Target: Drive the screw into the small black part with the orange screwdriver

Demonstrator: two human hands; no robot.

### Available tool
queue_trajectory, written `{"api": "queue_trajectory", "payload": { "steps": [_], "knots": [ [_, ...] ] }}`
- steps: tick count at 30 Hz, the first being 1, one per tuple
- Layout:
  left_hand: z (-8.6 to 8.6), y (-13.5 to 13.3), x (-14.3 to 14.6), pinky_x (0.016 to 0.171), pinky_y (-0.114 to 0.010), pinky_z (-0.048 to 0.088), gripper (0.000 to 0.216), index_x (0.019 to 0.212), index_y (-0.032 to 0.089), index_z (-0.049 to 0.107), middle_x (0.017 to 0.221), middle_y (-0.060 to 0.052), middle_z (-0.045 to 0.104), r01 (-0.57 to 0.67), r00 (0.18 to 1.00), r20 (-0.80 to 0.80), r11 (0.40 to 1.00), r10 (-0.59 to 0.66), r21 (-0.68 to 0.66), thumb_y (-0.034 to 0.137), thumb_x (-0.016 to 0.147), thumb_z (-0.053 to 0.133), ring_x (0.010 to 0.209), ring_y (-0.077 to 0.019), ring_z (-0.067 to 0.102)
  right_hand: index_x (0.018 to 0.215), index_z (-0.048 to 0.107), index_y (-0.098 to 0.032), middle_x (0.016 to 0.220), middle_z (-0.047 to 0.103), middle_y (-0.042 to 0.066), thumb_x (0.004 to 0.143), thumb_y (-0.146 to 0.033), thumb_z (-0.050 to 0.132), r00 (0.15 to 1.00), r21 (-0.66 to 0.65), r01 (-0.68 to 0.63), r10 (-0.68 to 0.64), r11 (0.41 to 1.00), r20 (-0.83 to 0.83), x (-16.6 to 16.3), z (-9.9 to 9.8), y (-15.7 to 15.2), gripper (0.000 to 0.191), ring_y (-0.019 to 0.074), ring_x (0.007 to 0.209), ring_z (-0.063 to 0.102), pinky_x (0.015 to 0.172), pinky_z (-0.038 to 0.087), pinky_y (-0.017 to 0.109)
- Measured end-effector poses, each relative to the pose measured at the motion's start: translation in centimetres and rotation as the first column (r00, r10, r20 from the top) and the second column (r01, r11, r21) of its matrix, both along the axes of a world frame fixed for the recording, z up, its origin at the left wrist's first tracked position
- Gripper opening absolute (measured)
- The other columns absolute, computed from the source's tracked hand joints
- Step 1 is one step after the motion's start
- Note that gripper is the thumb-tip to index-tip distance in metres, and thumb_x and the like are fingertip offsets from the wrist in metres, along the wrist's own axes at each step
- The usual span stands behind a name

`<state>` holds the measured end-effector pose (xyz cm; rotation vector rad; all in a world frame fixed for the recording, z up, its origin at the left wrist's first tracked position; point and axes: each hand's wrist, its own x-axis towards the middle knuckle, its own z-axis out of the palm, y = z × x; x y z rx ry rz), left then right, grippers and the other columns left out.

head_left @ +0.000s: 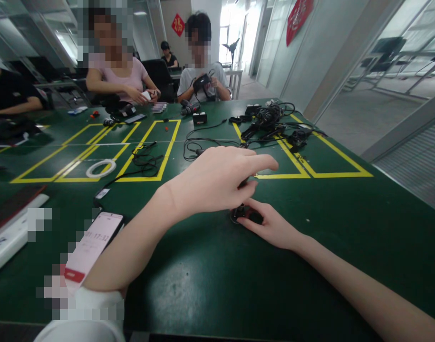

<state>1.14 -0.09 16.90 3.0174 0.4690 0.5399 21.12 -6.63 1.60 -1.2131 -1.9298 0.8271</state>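
A small black object with a rounded base (237, 214) stands on the green table in front of me. Its kind is not clear, as my hands cover most of it. My right hand (270, 222) is closed on the base from the right, thumb and fingertips at its sides. Over the top reaches my left hand (220, 178), palm down, index finger stretched out and thumb below. A dark part of the object shows between these fingers, and the other fingertips are hidden.
A lit phone (96, 242) and a white power strip (15, 237) lie at left. Beyond are a white ring (101, 168), loose black cable (146, 161), a tangled cable heap (269, 118) and a power drill (190, 109). Across the table, a person in white (217, 73) handles a black device.
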Motion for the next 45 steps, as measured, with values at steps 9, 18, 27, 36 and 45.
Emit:
{"api": "queue_trajectory", "payload": {
  "steps": [9, 18, 27, 36, 45],
  "knots": [
    [0.07, -0.05, -0.13, 0.074, -0.027, 0.048, 0.042, 0.13, 0.018, 0.069, 0.119, -0.008, 0.07, 0.042, 0.999, -0.009, 0.997, -0.043, -0.061, 0.01, 0.092, 0.051, 0.093, -0.0168, 0.068, 0.103, 0.067, -0.023, 0.098, 0.078, 0.006, 0.094, -0.028, 0.065, 1.0, 0.014, -0.002, 0.002, 1.0, -0.004, -0.16, 0.14, -0.05, 0.01, 0.0217, 0.084, 0.073, 0.079, 0.063, 0.035],
    [0.2, -0.14, -0.22, 0.076, -0.027, 0.049, 0.048, 0.133, 0.018, 0.066, 0.116, -0.008, 0.069, 0.062, 0.998, -0.024, 0.996, -0.064, -0.067, 0.008, 0.089, 0.051, 0.096, -0.0179, 0.067, 0.098, 0.065, -0.023, 0.096, 0.077, 0.005, 0.094, -0.028, 0.065, 1.0, 0.024, -0.009, 0.01, 1.0, -0.01, -0.2, 0.21, -0.04, 0.006, 0.0213, 0.082, 0.072, 0.076, 0.062, 0.034],
    [-0.08, 0.04, -0.17, 0.076, -0.028, 0.049, 0.046, 0.133, 0.018, 0.066, 0.111, -0.007, 0.069, 0.026, 0.999, -0.02, 0.999, -0.027, -0.037, 0.012, 0.089, 0.055, 0.097, -0.0195, 0.067, 0.099, 0.065, -0.022, 0.095, 0.077, 0.006, 0.094, -0.028, 0.065, 1.0, 0.034, -0.006, 0.006, 0.999, -0.004, -0.16, -0.06, 0.04, 0.007, 0.0213, 0.081, 0.072, 0.075, 0.061, 0.034],
    [-0.18, 0.08, -0.13, 0.072, -0.029, 0.046, 0.039, 0.129, 0.018, 0.069, 0.111, -0.005, 0.073, 0.012, 1.0, -0.005, 1.0, -0.012, -0.026, 0.015, 0.092, 0.055, 0.091, -0.018, 0.067, 0.104, 0.067, -0.022, 0.097, 0.077, 0.006, 0.096, -0.028, 0.065, 1.0, 0.039, -0.014, 0.014, 0.999, 0.008, -0.13, -0.16, 0.08, 0.01, 0.0216, 0.083, 0.073, 0.076, 0.062, 0.034],
    [-0.13, -0.02, -0.05, 0.072, -0.027, 0.046, 0.037, 0.128, 0.019, 0.069, 0.117, -0.006, 0.072, 0.015, 1.0, -0.013, 1.0, -0.015, -0.008, 0.014, 0.095, 0.053, 0.09, -0.0168, 0.068, 0.104, 0.067, -0.022, 0.097, 0.077, 0.005, 0.096, -0.027, 0.065, 0.999, 0.061, -0.011, 0.009, 0.998, 0.032, -0.13, -0.32, 0.08, 0.009, 0.0212, 0.083, 0.073, 0.076, 0.061, 0.033]
  ]
}}
